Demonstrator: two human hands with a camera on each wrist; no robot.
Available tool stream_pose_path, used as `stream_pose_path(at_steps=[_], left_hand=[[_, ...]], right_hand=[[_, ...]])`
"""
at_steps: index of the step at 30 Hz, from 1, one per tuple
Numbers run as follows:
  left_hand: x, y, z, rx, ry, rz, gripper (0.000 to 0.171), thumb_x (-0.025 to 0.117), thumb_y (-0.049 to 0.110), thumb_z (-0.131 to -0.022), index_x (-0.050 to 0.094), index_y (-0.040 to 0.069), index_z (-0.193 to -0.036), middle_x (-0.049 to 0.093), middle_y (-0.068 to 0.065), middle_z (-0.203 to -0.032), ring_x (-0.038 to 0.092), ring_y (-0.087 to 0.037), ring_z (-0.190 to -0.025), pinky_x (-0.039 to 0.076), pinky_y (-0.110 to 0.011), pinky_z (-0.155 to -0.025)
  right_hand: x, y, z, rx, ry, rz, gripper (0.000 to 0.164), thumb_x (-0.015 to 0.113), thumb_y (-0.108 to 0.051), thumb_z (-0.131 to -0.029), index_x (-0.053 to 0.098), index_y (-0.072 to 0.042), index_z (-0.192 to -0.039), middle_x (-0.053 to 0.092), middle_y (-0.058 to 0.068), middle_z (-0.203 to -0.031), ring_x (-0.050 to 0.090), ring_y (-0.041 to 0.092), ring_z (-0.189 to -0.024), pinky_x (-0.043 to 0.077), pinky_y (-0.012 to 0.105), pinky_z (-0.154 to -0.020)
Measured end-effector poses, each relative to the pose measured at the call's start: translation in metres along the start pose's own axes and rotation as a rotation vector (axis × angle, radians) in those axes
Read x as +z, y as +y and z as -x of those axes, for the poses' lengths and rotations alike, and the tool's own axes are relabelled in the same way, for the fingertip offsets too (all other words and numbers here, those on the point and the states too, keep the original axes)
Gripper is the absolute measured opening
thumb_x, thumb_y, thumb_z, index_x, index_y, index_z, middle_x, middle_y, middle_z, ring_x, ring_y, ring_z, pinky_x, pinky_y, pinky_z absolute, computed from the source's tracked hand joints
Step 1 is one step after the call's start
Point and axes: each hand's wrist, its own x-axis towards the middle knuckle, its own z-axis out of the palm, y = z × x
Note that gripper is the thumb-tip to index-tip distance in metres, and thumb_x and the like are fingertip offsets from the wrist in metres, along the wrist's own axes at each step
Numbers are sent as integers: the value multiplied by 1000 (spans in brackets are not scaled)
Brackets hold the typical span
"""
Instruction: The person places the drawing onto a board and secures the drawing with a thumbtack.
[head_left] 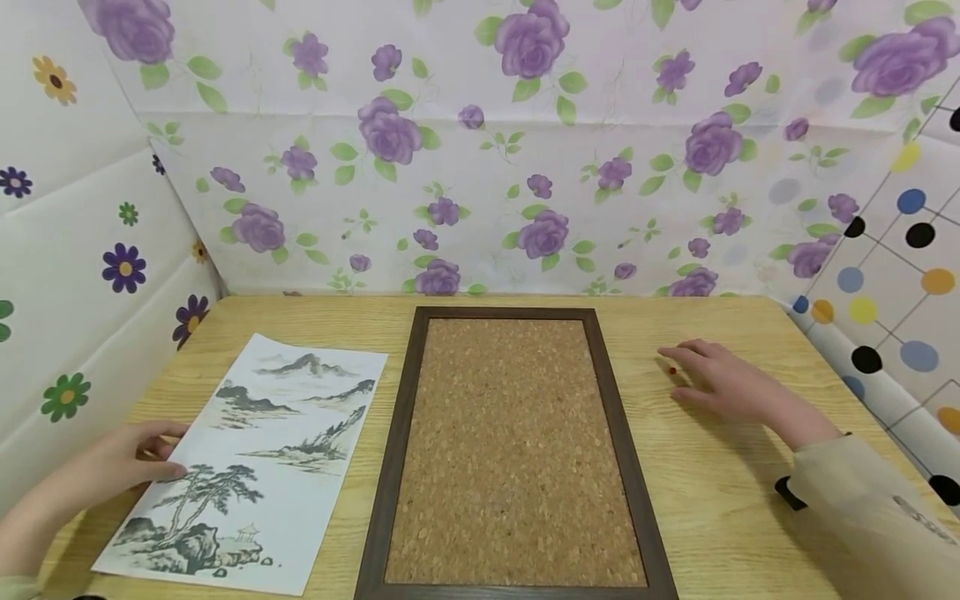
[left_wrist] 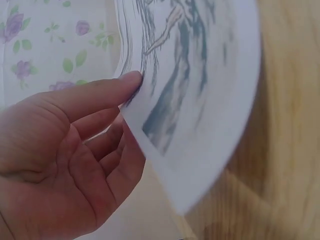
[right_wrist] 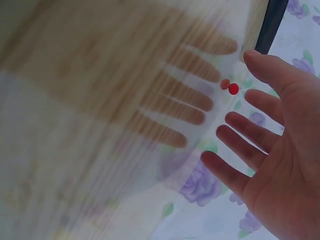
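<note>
On the left, my left hand [head_left: 112, 467] pinches the left edge of a white paper sheet [head_left: 292, 492] printed with an ink landscape of mountains, pines and rocks. In the left wrist view the thumb lies on the printed face of the sheet [left_wrist: 215, 105], fingers behind it, and the sheet bows. My right hand [head_left: 720, 383] is at the right side of the table, fingers spread and relaxed, thumb apart. A small round red thing [head_left: 672, 371] shows between its thumb and fingertips; in the right wrist view the red thing [right_wrist: 233, 89] sits just beyond the fingertips, mirrored in the tabletop.
A cork board [head_left: 510, 458] in a dark brown frame lies in the middle of the wooden table [head_left: 720, 517], between the two hands. Flower-patterned sheeting [head_left: 480, 192] rises behind the table, with more patterned walls at both sides.
</note>
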Motion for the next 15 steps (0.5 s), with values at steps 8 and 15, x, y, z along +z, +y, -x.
stream_pose_path(at_steps=[8, 15], left_hand=[[-1, -3, 2, -51, -41, 23, 72, 66, 38, -85, 42, -8, -135, 62, -7, -103, 49, 8, -77, 49, -19, -64], [0, -5, 1, -84, -63, 97, 76, 62, 38, -88, 33, -9, -139, 60, -10, -107, 52, 0, -77, 49, -21, -64]], right_hand=[[-2, 2, -7, -14, 17, 36, 38, 68, -25, -86, 62, -8, -119, 62, 8, -108, 61, 22, -92, 53, 39, -75], [-2, 7, -13, 26, 24, -16, 20, 68, -19, -85, 68, -13, -104, 65, 0, -96, 63, 17, -87, 55, 36, -74]])
